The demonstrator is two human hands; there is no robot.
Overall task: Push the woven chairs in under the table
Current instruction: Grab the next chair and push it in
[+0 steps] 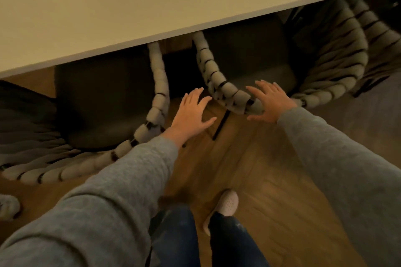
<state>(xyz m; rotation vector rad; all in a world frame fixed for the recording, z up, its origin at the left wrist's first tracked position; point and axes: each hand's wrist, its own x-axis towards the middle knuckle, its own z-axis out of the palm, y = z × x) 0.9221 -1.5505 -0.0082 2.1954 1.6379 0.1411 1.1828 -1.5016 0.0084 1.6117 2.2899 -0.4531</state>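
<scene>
1. Right hand (271, 103): fingers straight and spread wide, gripping nothing. The palm lies flat against the padded rim at the back of the right woven chair (338, 58), fingers reaching over the rim toward the seat and thumb out to the side.
2. Left hand (192, 114): also spread flat, fingers straight and holding nothing. It hangs over the gap between the two chairs, above bare floor (249, 158). The wrist passes just beside the arm rim of the left woven chair (159, 84); contact cannot be told.
3. Both arms are stretched forward in grey sleeves (121, 191).
4. Right woven chair: dark seat cushion, thick pale woven bands wrapped round a curved back. The front of the seat is hidden beneath the edge of the surface (108, 6); the back and rim stand out on the person's side. One thin black leg (221, 124) slants down to the floor between the hands.
5. Left woven chair: same make, just beside the right one. Its seat front also runs under the surface edge, and its back curves out at lower left.
6. Surface: pale, plain top filling the upper frame.
7. Floor: wood planks. Dark jeans and one pale shoe (227, 202) below; a second pale shoe (7, 206) at the left edge.
</scene>
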